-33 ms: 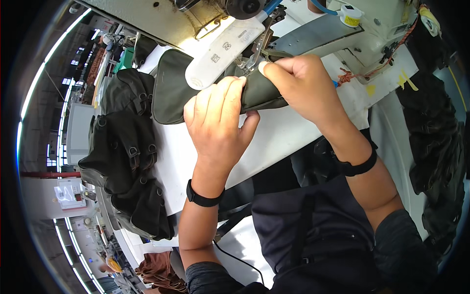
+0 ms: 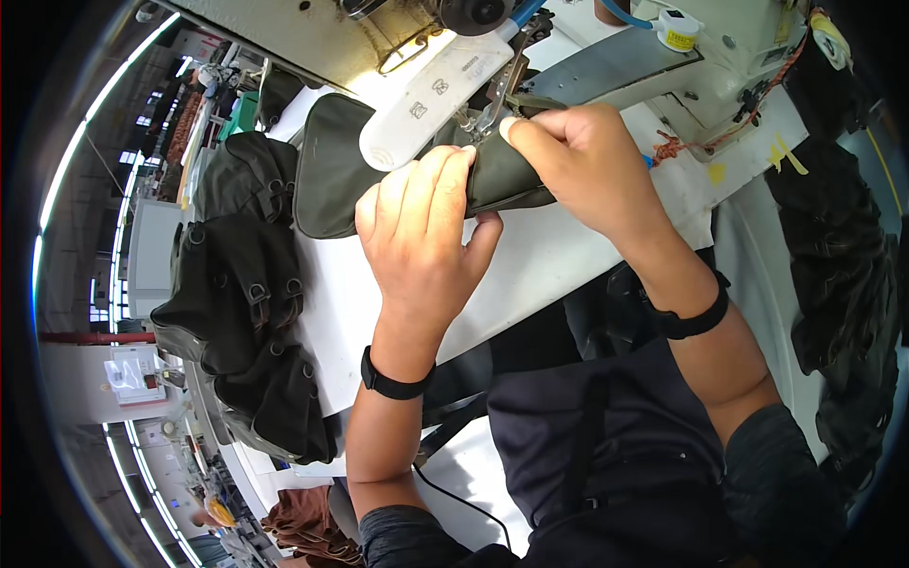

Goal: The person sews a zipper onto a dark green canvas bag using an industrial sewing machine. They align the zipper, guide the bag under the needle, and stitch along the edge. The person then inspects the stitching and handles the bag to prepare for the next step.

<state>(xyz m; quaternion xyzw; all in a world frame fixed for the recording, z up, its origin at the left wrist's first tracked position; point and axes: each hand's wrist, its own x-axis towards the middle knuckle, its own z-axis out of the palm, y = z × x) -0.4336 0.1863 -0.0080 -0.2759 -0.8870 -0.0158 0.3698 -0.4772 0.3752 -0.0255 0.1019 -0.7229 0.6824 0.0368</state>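
Observation:
A dark green fabric piece, like a bag panel with rounded corners, lies under the presser foot of a sewing machine. My left hand rests on it with fingers stretched out flat and the thumb apart at the near edge. Just right of the foot, my right hand is closed in a pinch on the same fabric, thumb and index finger close to the stitching area. The machine's long white cover plate hides part of the fabric, and the needle tip cannot be made out.
Dark green bags with metal rings are heaped along the left of the white table. The machine body stands at the upper right, with an orange cord beside it. More dark fabric hangs at the right.

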